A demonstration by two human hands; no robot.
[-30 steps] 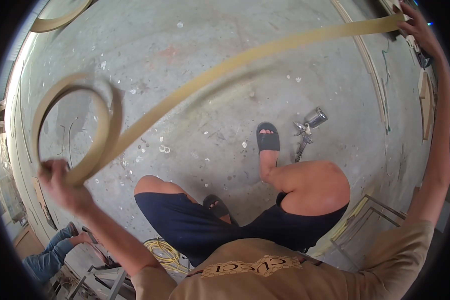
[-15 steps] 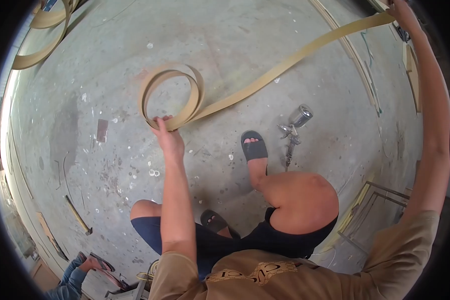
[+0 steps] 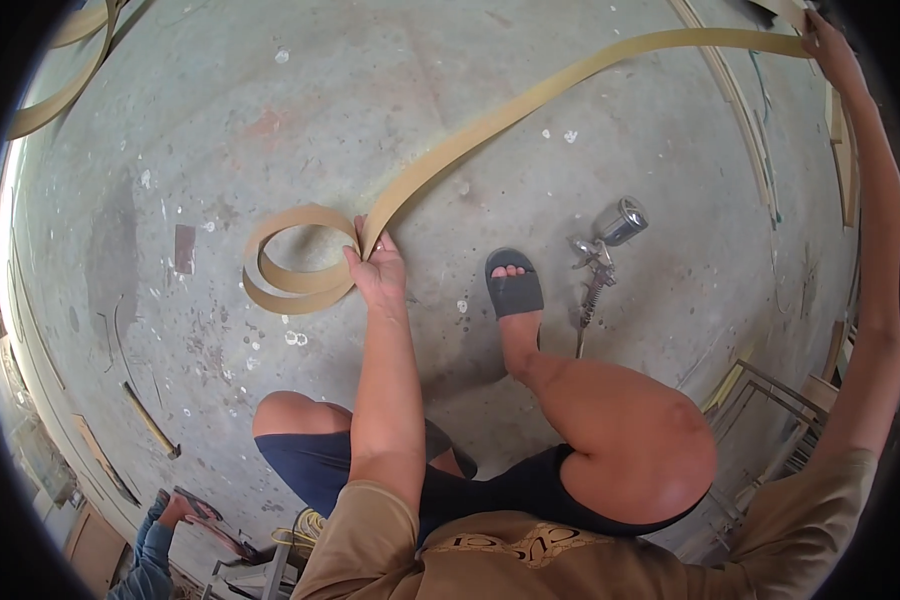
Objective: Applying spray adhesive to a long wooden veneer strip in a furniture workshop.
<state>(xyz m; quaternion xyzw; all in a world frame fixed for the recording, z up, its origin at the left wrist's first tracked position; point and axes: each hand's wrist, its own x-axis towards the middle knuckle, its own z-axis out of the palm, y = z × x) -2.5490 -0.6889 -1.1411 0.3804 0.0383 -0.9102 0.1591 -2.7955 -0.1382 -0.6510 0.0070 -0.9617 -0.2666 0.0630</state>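
Observation:
A long flat tan strip (image 3: 515, 112), flexible like edge banding, runs across the view above the concrete floor. My left hand (image 3: 382, 278) is closed on it in a pinch, thumb on one side and fingers on the other. Left of that hand, the rest of the strip hangs in loose coils (image 3: 288, 304). Far out at the upper right, my right hand (image 3: 834, 52) grips the strip with the arm stretched out. Between the two hands the strip bows upward. What lies past the right hand is partly cut off by the dark rim.
A metal spray gun (image 3: 595, 262) lies beside my sandalled foot (image 3: 513, 290). More tan coils (image 3: 75, 90) are at the upper left. A hammer (image 3: 152, 422) and a brown rectangular piece (image 3: 184, 249) lie left. Metal frames (image 3: 770, 395) stand right. Another person's leg (image 3: 155, 540) shows lower left.
My left hand has moved right and slightly down along the strip. The coils have sagged lower and flatter. My right hand has gone slightly farther right and down, still holding the strip.

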